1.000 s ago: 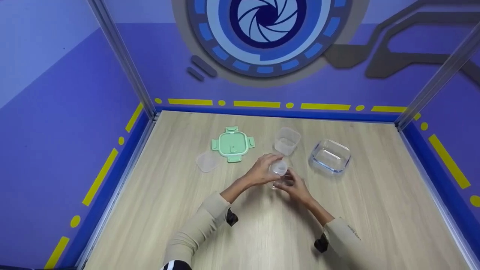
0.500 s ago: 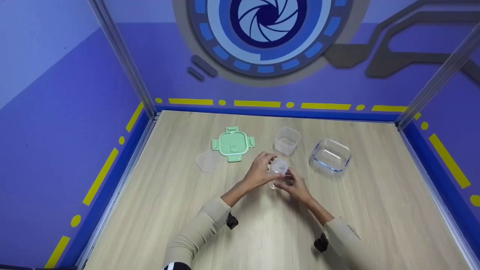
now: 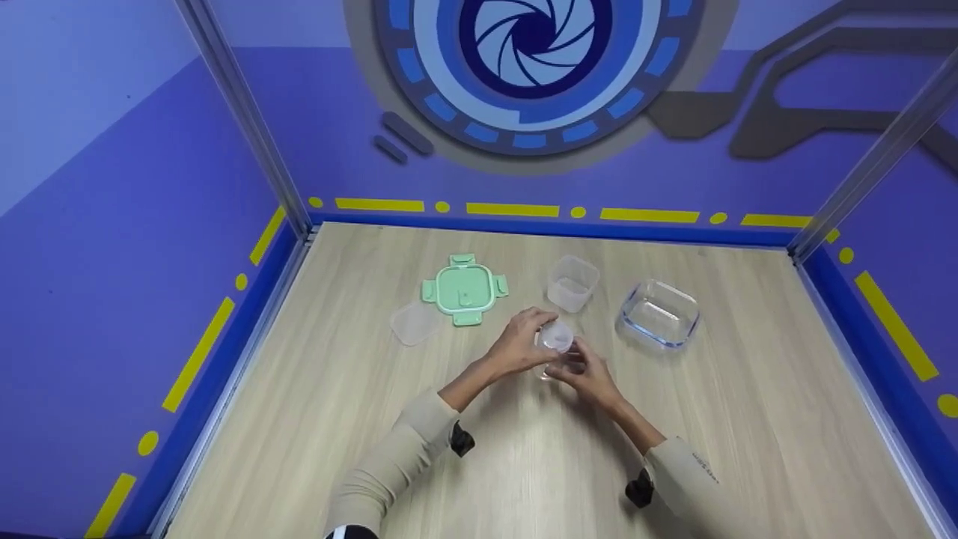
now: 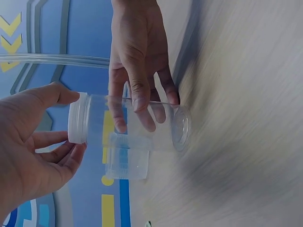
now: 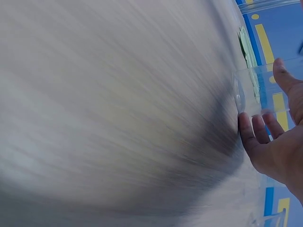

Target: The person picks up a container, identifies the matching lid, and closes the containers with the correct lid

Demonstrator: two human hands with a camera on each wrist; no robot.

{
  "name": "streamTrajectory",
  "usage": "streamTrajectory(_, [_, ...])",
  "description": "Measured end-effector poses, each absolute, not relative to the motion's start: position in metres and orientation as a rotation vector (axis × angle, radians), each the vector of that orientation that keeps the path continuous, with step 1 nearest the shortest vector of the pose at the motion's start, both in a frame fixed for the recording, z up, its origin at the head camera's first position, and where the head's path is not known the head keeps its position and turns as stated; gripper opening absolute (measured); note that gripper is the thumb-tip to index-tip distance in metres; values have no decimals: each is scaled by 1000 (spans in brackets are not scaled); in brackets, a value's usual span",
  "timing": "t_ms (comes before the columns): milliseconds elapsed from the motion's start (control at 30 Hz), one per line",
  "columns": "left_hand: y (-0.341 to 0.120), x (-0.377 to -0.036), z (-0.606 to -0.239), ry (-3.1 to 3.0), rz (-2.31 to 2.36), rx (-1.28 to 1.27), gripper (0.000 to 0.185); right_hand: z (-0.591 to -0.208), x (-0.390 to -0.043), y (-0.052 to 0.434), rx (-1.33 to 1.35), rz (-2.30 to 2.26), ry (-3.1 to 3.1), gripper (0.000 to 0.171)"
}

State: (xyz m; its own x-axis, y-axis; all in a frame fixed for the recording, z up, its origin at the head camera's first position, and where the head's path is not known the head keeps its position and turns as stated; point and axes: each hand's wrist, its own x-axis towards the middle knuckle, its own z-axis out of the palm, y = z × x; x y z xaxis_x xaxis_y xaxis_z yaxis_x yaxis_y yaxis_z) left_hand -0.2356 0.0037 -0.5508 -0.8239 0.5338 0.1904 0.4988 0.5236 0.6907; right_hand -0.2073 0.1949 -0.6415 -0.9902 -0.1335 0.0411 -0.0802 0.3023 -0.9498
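A clear round jar (image 3: 557, 352) with a whitish screw lid (image 4: 77, 118) is held just above the wooden tabletop (image 3: 524, 464), near its middle. My left hand (image 3: 540, 335) curls round the lid end, thumb on top and fingers beneath. My right hand (image 3: 573, 367) grips the jar's clear body (image 4: 156, 130), its fingers wrapped over the wall. In the right wrist view the right hand (image 5: 265, 101) holds the jar (image 5: 255, 90) with its clear base facing the camera. The jar looks empty.
Behind the hands lie a green clip-on lid (image 3: 465, 288), a small frosted lid (image 3: 414, 323), a small square plastic tub (image 3: 572, 283) and a square glass dish (image 3: 658, 312). Blue walls with metal posts close in the table on three sides.
The left hand's fingers have shifted slightly round the lid. The jar and the right hand stay in nearly the same place.
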Motion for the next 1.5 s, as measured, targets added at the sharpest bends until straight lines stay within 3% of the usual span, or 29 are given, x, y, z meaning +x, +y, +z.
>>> streamTrajectory(400, [8,-236,-558,2670,1269,970,62,-645,-206,194,-234,-1837,2499,62])
streamTrajectory(800, [14,-221,-555,2948,1199,740,59,-643,-205,193,-219,-1846,2519,62])
streamTrajectory(1500, [7,-232,-554,2649,1305,854,57,-642,-204,195,-246,-1864,2448,58])
